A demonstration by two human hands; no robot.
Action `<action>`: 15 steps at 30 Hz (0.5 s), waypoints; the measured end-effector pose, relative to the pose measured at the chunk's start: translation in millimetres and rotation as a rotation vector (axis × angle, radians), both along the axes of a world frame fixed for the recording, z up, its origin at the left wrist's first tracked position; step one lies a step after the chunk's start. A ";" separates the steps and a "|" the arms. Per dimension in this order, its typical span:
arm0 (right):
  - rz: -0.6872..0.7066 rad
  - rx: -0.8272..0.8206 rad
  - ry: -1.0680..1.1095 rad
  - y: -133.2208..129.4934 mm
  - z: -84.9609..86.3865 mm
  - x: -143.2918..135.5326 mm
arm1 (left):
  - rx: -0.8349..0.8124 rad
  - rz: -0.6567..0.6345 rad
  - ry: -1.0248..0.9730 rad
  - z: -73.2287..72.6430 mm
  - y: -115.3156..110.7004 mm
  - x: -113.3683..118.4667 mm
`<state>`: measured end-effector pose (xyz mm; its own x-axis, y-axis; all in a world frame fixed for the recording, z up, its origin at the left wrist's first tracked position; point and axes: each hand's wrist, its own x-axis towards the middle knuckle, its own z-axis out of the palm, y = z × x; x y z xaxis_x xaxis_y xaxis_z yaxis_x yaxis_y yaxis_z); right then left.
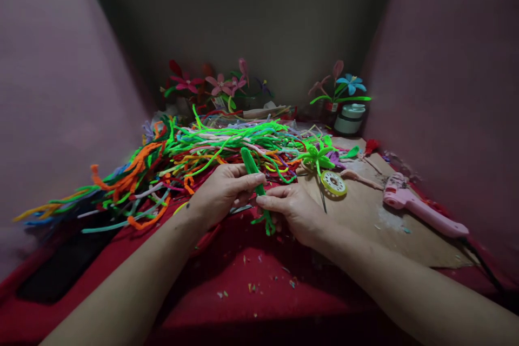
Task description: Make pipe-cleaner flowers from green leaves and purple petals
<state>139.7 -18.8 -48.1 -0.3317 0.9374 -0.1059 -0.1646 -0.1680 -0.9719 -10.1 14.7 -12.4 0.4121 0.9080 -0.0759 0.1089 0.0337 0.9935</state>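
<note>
Both hands meet over the front of the table around a green pipe-cleaner leaf (pixel 250 164). My left hand (pixel 227 186) pinches its middle between thumb and fingers. Just below, my right hand (pixel 294 208) grips the lower part, with loose green ends hanging beneath the fingers. The leaf is tilted, its rounded tip pointing up and away. Behind the hands lies a large heap of loose pipe cleaners (pixel 227 138) in green, orange, white and other colours. A light-green pipe-cleaner flower (pixel 317 158) rests to the right of the hands.
A pink glue gun (pixel 421 208) lies on a cardboard sheet (pixel 365 227) at right, beside a yellow-rimmed round wheel (pixel 333 183). Finished flowers (pixel 221 85) and a lidded jar (pixel 350 119) stand at the back. A dark phone-like slab (pixel 60 273) lies front left on the red cloth (pixel 227 303).
</note>
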 end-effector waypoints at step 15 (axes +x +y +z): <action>-0.140 0.059 -0.152 -5.0 6.1 -4.6 | 0.443 0.203 0.456 8.7 -1.0 3.9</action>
<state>135.0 -23.8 -42.1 -0.1819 0.9794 -0.0882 -0.0328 -0.0957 -0.9949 -6.2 13.8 -3.7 0.2446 0.9496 0.1959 0.5557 -0.3028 0.7743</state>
